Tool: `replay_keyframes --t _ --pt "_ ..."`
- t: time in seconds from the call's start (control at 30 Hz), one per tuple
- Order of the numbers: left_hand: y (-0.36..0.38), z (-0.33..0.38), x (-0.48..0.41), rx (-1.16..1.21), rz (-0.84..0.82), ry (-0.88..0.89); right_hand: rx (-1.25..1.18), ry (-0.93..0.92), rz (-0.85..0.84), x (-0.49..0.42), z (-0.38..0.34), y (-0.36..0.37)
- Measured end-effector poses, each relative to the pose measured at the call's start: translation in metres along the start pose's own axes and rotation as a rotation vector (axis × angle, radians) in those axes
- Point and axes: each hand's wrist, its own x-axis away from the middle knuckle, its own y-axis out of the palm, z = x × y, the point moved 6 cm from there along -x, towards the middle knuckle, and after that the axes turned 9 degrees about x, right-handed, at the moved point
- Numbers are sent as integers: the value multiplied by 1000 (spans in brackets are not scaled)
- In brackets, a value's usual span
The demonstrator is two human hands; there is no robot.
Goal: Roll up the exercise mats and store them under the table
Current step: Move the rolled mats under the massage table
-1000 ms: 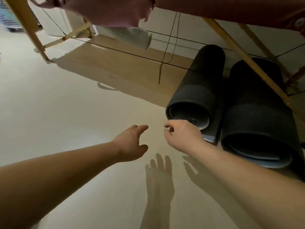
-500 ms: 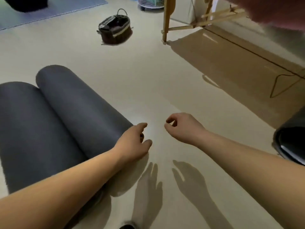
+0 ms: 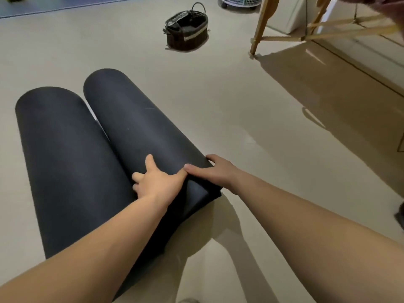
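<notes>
Two dark rolled exercise mats lie side by side on the pale floor. The left roll (image 3: 61, 160) is untouched. Both my hands are on the near end of the right roll (image 3: 131, 119). My left hand (image 3: 157, 182) lies over its top, index finger stretched forward and the other fingers bent down into the gap between the rolls. My right hand (image 3: 216, 171) covers the roll's near right corner, fingers curled over its far side, thumb touching my left hand. The table's wooden legs (image 3: 261, 25) stand at the upper right.
A dark wicker basket (image 3: 188, 29) with a handle sits on the floor beyond the mats. A white slatted object (image 3: 240, 1) stands at the top edge. A thin dark cord (image 3: 349, 66) runs low between the table legs. A dark edge (image 3: 401, 215) shows at the right border.
The view swung left, away from the mats under the table, to the two rolls on the floor. Both hands went from hovering with nothing in them to lying on the right roll's near end.
</notes>
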Motion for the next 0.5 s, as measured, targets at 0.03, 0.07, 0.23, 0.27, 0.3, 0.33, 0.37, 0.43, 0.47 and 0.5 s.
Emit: replay_keyframes --t 0.03,0.07,0.23,0.27,0.3,0.33,0.37,0.43,0.47,0.5 --pt "2 2 2 5 9 28 18 21 20 0 9 -6" --pt "7 6 5 6 1 54 25 44 34 0 19 -12" --pt "52 26 38 -47 -109 159 -18 142 1 27 84 -45" --pt "64 31 46 -60 -143 189 -38 162 -3 36 99 -54" --pt "78 35 54 -77 -182 215 -59 182 -2 47 114 -63" --pt "92 40 63 -95 -221 242 -76 201 0 58 130 -72" --pt "106 45 72 -114 -259 269 -83 225 3 69 145 -80" --pt "136 55 90 -146 -331 317 -83 273 4 92 175 -98" --pt "150 59 99 -158 -367 336 -82 292 7 104 189 -106" --pt "164 63 109 -164 -400 357 -80 313 13 116 201 -114"
